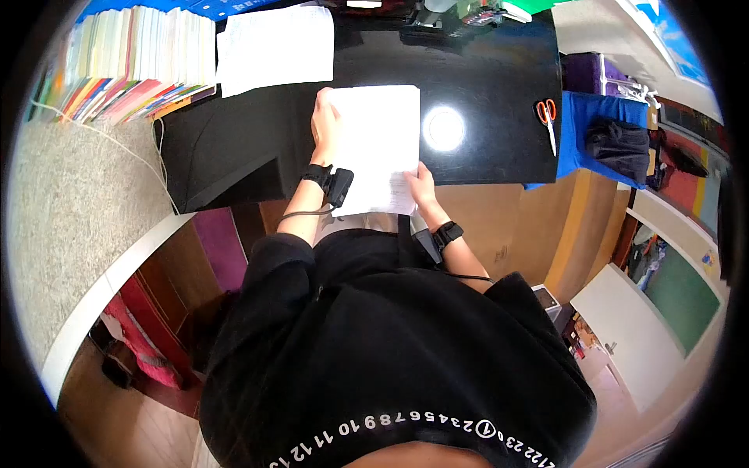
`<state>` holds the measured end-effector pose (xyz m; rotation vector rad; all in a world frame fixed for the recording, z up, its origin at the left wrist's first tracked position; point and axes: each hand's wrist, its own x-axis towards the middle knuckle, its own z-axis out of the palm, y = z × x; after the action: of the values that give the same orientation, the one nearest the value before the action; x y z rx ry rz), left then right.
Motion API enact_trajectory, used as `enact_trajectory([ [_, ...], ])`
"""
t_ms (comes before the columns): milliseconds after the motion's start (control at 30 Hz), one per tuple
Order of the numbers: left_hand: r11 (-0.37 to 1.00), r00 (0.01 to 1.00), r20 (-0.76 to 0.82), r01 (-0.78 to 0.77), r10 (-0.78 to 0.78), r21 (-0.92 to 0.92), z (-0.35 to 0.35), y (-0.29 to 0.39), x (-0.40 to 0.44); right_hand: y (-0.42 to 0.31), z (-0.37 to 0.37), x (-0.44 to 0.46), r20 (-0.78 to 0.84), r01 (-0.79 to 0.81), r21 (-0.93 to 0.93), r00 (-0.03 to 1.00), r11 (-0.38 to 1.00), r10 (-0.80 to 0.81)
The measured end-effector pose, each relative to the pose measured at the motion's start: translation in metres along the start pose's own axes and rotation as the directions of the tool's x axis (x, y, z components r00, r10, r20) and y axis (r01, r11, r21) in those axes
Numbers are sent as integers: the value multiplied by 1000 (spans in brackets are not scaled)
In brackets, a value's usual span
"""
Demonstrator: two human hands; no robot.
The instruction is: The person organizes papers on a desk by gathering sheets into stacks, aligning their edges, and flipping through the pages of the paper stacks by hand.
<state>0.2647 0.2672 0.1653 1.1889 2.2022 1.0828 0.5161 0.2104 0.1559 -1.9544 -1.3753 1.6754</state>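
White sheets of paper [374, 132], with faint print near the bottom, extend over the front edge of the black table. Along their left edge, my left hand [325, 125] is closed, its fingers partly hidden. My right hand [421, 186] grips the lower right edge, thumb on top and the other fingers out of sight underneath. How many sheets there are I cannot tell. Each wrist wears a black strap with a small device and a cable. Beyond my left hand lies another pile of white paper [275, 51] on the table.
Orange-handled scissors [548, 123] rest near the right end of the black table [491, 156]. A row of books [140, 51] stands at the back left. A dark bag [618, 142] sits on blue cloth at the right. A thin cable hangs at the left.
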Motion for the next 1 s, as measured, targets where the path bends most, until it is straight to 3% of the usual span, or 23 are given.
enact_trajectory([
  [67, 995, 998, -10, 57, -56, 77, -2, 16, -2, -48, -17, -12, -39, -106, -365, 994, 925, 99],
  [167, 974, 996, -75, -37, 55, 224, 10, -2, -4, -62, -24, 4, -180, 162, -421, 949, 892, -258],
  [200, 963, 991, -100, -58, 87, 264, 15, -6, -5, -65, -27, 17, -190, 327, -514, 858, 793, -477],
  [300, 964, 983, -139, -85, 123, 252, 16, -5, -10, -104, -33, 60, -192, 390, -467, 832, 794, -521],
  [367, 971, 979, -156, -99, 134, 218, 16, -3, -11, -107, -33, 93, -146, 476, -502, 776, 722, -613],
  [467, 976, 974, -180, -102, 137, 193, 13, -4, -10, -121, -28, 110, -76, 427, -536, 835, 728, -546],
  [500, 978, 972, -190, -100, 135, 186, 12, -4, -10, -112, -26, 122, -108, 484, -477, 796, 734, -596],
  [600, 982, 970, -207, -99, 131, 158, 11, -3, -10, -120, -32, 121, -62, 455, -536, 819, 711, -571],
  [700, 975, 959, -209, -163, 193, 150, 11, -7, -8, -112, -43, 135, -43, 507, -337, 834, 794, -550],
  [733, 993, 977, -203, 35, -57, -112, 13, -10, -6, -105, -45, 147, -24, 498, -222, 857, 838, -515],
  [767, 903, 945, -142, 226, -294, -365, 17, -13, -6, -98, -46, 157, 4, 472, -107, 880, 875, -474],
  [800, 904, 952, -168, 174, -256, -391, 18, -14, -7, -99, -44, 160, 15, 423, -51, 906, 905, -423],
  [833, 957, 963, -176, -161, 206, 240, 9, -10, -11, -99, -44, 163, 17, 372, -2, 928, 928, -372],
  [900, 964, 983, -121, -103, 135, 244, -4, 12, -10, -97, -41, 167, 26, 274, 120, 960, 954, -279],
  [1000, 967, 977, -161, -103, 143, 233, -8, 17, -4, -92, -39, 169, 32, 193, 250, 978, 949, -207],
])
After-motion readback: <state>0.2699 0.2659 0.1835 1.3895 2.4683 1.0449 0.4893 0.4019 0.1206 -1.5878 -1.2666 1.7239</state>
